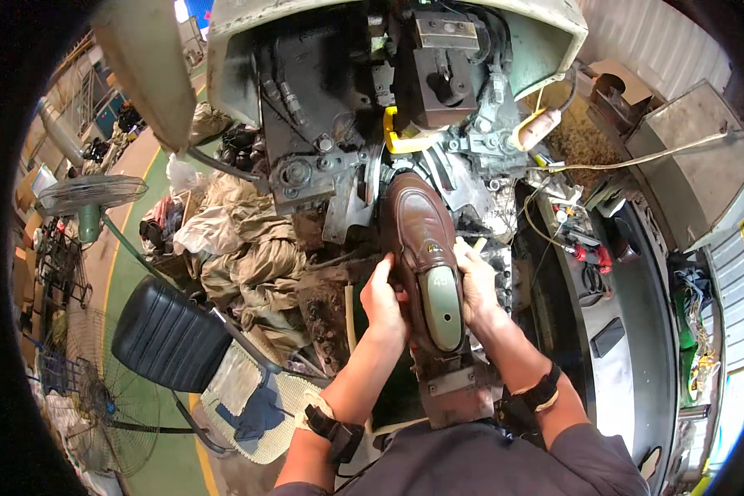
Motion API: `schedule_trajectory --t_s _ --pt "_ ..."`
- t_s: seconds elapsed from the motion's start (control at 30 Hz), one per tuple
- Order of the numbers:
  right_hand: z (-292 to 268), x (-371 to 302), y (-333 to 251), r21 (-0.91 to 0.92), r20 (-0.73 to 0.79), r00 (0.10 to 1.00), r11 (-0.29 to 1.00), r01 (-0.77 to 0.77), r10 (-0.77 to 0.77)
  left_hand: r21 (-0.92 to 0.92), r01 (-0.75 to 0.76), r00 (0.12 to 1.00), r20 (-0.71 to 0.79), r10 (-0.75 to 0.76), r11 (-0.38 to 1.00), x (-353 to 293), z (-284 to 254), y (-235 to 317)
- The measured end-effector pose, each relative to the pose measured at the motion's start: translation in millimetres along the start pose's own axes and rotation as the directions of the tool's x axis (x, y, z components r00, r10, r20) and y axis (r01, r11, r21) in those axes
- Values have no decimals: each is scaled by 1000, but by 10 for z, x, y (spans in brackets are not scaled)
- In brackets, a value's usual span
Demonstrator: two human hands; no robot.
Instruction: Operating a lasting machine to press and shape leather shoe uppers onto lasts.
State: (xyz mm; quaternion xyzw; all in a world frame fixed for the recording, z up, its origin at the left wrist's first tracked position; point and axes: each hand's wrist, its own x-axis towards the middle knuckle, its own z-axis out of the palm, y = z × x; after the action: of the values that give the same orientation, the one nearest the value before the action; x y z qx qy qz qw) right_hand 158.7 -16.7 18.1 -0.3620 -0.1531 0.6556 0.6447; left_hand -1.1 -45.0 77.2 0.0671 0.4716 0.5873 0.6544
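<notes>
A brown leather shoe [417, 217] with a green shoe last [443, 306] inside it sits toe-forward at a shoe-making machine [438, 91]. Its toe lies between the machine's metal jaws, below a yellow bracket [405, 142]. My left hand [383, 299] is closed against the shoe's left side, fingers partly hidden under it. On the other side, my right hand [476, 283] grips the shoe near the top of the last. A metal support [456, 395] stands under the heel end. The sole is hidden from view.
To the left are a black-backed chair [169, 333], crumpled tan cloth [252, 248] and a standing fan [91, 194]. A bench [608, 372] on the right carries a phone [607, 337] and a red tool [593, 256]. A hanging cable [636, 164] crosses the right side.
</notes>
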Motion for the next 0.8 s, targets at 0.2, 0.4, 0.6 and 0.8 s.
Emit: schedule_trajectory --t_s 0.2,0.4,0.6,0.8 --pt "38 266 -53 31 88 995 999 -43 40 -57 -11 999 -45 9 998 88 273 106" --pt "237 226 -465 -7 -21 972 972 -236 236 41 -20 978 -208 28 999 224 474 64" --pt "224 228 -177 67 -81 988 990 -126 131 -232 118 992 68 -105 966 183 305 102" --pt "147 303 -69 116 -75 989 986 -119 129 -226 52 998 36 -45 973 479 131 -203"
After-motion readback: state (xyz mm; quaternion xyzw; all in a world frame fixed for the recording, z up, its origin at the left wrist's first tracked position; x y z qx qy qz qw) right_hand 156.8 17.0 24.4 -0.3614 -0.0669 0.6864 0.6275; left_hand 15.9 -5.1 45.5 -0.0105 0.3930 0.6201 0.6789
